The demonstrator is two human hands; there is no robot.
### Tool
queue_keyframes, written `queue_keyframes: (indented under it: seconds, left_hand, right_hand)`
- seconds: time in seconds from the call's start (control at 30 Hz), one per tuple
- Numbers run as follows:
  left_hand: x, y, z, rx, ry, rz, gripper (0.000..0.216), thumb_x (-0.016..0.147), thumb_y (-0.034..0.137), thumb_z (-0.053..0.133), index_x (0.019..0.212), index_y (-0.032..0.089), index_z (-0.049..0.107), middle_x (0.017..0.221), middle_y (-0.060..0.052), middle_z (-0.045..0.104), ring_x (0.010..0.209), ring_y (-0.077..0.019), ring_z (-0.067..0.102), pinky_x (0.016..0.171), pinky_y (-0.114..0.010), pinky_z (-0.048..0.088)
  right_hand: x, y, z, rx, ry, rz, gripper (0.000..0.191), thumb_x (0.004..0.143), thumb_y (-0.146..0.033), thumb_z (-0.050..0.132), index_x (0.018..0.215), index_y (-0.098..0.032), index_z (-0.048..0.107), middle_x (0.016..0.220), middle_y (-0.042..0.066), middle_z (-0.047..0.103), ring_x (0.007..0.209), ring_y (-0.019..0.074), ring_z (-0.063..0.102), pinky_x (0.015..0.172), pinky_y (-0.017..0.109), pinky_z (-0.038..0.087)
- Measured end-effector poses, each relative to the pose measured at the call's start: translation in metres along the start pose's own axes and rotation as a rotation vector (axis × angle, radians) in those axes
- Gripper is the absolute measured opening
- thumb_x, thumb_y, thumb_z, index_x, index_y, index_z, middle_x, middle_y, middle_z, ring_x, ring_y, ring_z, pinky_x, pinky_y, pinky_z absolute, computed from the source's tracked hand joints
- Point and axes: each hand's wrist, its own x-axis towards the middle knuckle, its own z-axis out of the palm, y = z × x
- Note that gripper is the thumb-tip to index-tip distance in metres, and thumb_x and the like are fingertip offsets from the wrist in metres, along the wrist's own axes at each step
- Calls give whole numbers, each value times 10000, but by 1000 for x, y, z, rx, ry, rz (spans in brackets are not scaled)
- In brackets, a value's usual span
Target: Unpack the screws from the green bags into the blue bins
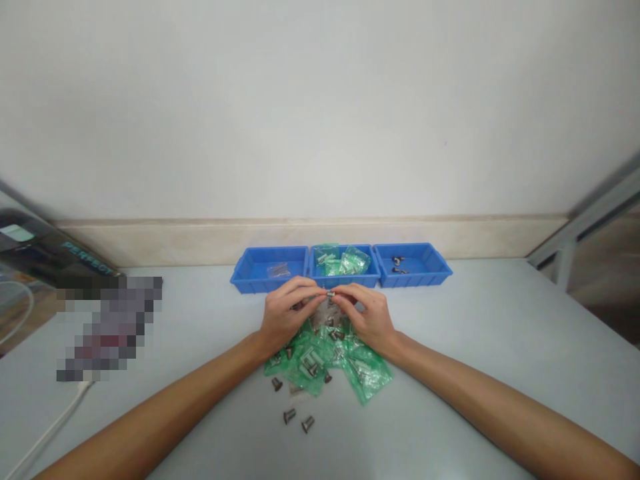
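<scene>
Between my two hands, a small silvery metal fastener (pixel 331 294), shaped like a short screw, is pinched at the fingertips. My left hand (pixel 289 308) grips it from the left with thumb and forefinger closed. From the other side, my right hand (pixel 367 310) closes thumb and forefinger on it too. Below the hands lies a heap of green plastic bags (pixel 307 363), some with metal parts in or on them. Several loose flat-headed metal fasteners lie around the heap, among them one fastener (pixel 308 424) close to me. Fine detail of the held piece is too small to make out.
Three blue trays stand in a row behind my hands: a left tray (pixel 240 283) with a small clear bag, a middle tray (pixel 375 275) with green bags, a right tray (pixel 425 267) with a few dark metal parts. A pixelated object (pixel 113 327) with a white cable lies left.
</scene>
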Motion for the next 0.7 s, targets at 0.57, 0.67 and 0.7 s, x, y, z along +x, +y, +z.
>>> queue_keyframes:
  seconds: [0.57, 0.67, 0.7]
  left_hand:
    - [0, 1, -1, 17, -6, -2, 95, 873, 214, 637, 863, 168, 720, 818, -33, 683, 684, -94, 620, 576, -175, 492]
    - [1, 1, -1, 20, -9, 0, 101, 876, 213, 632, 865, 165, 719, 820, -35, 684, 692, -96, 624, 580, -176, 494]
    - [1, 1, -1, 20, -9, -2, 100, 876, 210, 632, 864, 164, 719, 819, -36, 684, 697, -98, 625, 582, -176, 494]
  right_hand:
    - [1, 0, 1, -11, 31, -31, 169, 931, -242, 558, 944, -172, 712, 816, 47, 738, 719, 159, 686, 671, 259, 536]
    - [1, 0, 0, -13, 27, -25, 172, 931, -245, 557, 947, -175, 714, 811, 46, 737, 707, 159, 684, 666, 262, 536]
    - [1, 0, 0, -13, 24, -21, 172, 931, -247, 558, 948, -178, 715, 813, 46, 738, 707, 158, 684, 667, 262, 536]
